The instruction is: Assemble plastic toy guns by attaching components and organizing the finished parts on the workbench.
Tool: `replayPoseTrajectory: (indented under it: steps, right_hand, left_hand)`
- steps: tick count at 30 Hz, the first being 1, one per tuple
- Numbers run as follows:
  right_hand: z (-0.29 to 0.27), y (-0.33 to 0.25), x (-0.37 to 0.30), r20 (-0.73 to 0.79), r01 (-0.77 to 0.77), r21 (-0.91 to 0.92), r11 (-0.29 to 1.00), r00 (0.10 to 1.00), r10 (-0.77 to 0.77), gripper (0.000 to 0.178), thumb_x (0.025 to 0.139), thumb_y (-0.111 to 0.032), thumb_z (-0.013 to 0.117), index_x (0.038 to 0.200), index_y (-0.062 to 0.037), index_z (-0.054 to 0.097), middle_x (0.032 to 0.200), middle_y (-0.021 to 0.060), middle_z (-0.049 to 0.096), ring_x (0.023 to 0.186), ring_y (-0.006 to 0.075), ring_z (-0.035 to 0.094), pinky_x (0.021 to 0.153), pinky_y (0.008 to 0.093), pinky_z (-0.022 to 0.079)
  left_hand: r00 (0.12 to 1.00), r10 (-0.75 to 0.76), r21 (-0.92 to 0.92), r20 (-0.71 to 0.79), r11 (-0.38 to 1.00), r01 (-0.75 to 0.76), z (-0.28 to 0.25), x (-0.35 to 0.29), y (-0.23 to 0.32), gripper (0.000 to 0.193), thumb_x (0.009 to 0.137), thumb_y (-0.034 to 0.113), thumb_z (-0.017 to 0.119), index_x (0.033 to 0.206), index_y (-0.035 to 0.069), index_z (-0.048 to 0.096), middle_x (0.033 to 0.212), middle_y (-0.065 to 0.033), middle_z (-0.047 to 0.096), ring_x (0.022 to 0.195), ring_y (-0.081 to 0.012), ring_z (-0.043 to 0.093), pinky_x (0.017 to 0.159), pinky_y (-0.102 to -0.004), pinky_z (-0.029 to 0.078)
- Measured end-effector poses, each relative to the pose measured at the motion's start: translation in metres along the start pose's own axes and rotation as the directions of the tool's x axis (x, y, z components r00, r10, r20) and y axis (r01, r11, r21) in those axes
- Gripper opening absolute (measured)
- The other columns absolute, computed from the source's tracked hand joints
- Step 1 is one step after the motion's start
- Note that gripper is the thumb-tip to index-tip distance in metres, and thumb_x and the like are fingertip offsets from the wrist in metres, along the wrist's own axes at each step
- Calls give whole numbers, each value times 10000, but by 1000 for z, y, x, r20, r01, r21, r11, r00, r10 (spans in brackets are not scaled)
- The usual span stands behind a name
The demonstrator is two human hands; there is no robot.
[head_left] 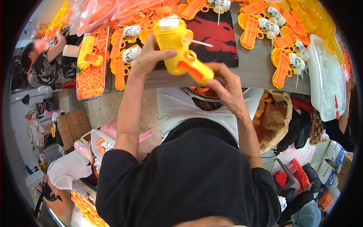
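Note:
In front of me, above the table's near edge, a yellow plastic toy gun (174, 41) is held between my two hands. My left hand (152, 57) grips its thick body, thumb across the side. The fingers of my right hand (229, 87) close on the end of its handle, where an orange inner part shows. A thin white stick or tube (200, 42) juts from the body. Half-assembled orange toy gun shells (249, 32) with printed white cylinders lie on the table to the right, and similar orange shells (120, 72) lie to the left.
A metal tray (77, 89) of orange rings carries another yellow toy gun (87, 53). A black mat (217, 41) lies mid-table. At right stands a white bin (314, 68) of translucent pieces. Below it is a paper bag (278, 117). Another person (49, 62) sits at far left.

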State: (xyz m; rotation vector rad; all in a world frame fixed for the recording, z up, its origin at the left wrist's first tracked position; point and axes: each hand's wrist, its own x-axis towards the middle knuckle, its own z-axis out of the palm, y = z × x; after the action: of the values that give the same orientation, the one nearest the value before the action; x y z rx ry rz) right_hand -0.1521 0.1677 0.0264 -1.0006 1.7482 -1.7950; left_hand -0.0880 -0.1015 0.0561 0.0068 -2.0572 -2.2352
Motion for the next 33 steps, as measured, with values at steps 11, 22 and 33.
replayPoseTrajectory:
  steps: [11, 22, 33]
  right_hand:
    - [-55, 15, 52, 21, -309, 351, 884, 946, 323, 564, 1065, -371, 473, 1488, -7, 391, 1366, 131, 572, 1209, 186, 603, 984, 347, 511]
    - [-71, 31, 54, 145, -384, 498, 778, 921, 361, 411, 1021, -250, 589, 1371, -45, 523, 1271, 61, 619, 1131, 145, 626, 942, 305, 532]
    - [-66, 32, 54, 93, -377, 422, 824, 922, 375, 406, 1018, -239, 609, 1357, -23, 554, 1259, 50, 635, 1098, 129, 642, 926, 292, 553]
  left_hand:
    - [921, -213, 738, 325, 667, -106, 51, 78, 28, 824, 776, 250, 852, 1461, 83, 426, 1307, -99, 559, 1151, -196, 593, 1033, -329, 462]
    - [493, -281, 548, 824, 171, -819, 89, 143, 50, 708, 644, 126, 852, 1270, 70, 527, 1129, -90, 549, 1076, -300, 561, 875, -429, 518]
    - [385, -479, 587, 789, 400, -704, 97, 164, 60, 838, 589, 159, 839, 1361, 102, 517, 1028, -129, 669, 1001, -347, 625, 827, -459, 508]
